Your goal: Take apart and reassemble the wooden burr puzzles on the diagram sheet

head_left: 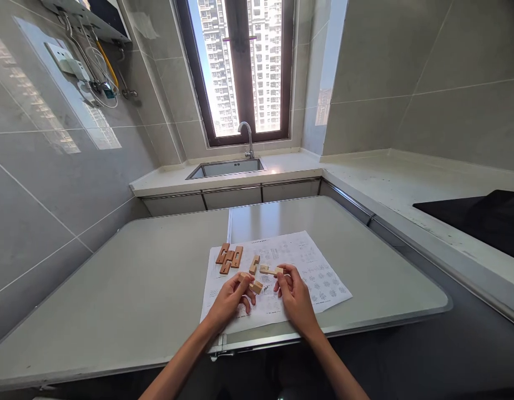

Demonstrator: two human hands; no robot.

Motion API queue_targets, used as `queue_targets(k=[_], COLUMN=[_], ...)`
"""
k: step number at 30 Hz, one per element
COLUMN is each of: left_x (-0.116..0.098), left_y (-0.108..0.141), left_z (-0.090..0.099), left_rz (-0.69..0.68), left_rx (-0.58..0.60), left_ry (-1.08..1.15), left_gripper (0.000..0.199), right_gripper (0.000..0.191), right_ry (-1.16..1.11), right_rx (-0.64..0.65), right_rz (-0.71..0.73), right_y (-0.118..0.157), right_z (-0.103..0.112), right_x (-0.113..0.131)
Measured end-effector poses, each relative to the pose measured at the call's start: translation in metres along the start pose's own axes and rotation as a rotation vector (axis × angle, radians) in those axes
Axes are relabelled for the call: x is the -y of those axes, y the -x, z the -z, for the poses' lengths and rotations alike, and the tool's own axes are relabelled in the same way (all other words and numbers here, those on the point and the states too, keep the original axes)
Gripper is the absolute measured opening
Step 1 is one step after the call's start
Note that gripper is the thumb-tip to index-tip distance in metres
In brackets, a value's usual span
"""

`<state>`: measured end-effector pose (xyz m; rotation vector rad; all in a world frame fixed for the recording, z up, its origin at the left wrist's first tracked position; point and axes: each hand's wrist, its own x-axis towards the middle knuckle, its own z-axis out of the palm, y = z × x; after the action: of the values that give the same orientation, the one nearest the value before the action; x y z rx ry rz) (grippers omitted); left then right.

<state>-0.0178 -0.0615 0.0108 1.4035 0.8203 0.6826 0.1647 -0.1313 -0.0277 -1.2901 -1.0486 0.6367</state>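
Our left grip point(231, 296) pinches a pale block point(256, 286) and our right grip point(295, 294) a notched stick point(264, 269), both over the paper point(276, 308) on our table point(157, 278). Beyond them we see a loose block point(254, 265) and, leftward, brown blocks point(237, 256).

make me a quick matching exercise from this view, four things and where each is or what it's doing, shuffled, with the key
1. brown wooden puzzle pieces
2. printed sheet
3. left hand
4. silver faucet

A. at the far edge of the sink
B. holding a pale wooden puzzle piece
C. near the sheet's far left corner
D. flat on the table

Pairs: 1-C, 2-D, 3-B, 4-A
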Motion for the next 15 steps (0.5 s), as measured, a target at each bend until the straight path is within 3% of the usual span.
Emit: queue_targets(k=[4, 10, 15], left_x=[0.006, 0.012, 0.007], left_y=[0.007, 0.013, 0.023], left_z=[0.007, 0.029, 0.041], left_rz=[0.029, 0.108, 0.108], left_rx=[-0.033, -0.219, -0.244], left_ry=[0.086, 0.305, 0.334], left_gripper=[0.064, 0.071, 0.061], right_gripper=[0.044, 0.045, 0.042], right_ry=[-0.055, -0.287, -0.454], right_rx=[0.056, 0.152, 0.114], right_rz=[-0.033, -0.11, -0.16], right_y=[0.002, 0.009, 0.012], right_z=[-0.002, -0.022, -0.044], right_x=[-0.001, -0.001, 0.004])
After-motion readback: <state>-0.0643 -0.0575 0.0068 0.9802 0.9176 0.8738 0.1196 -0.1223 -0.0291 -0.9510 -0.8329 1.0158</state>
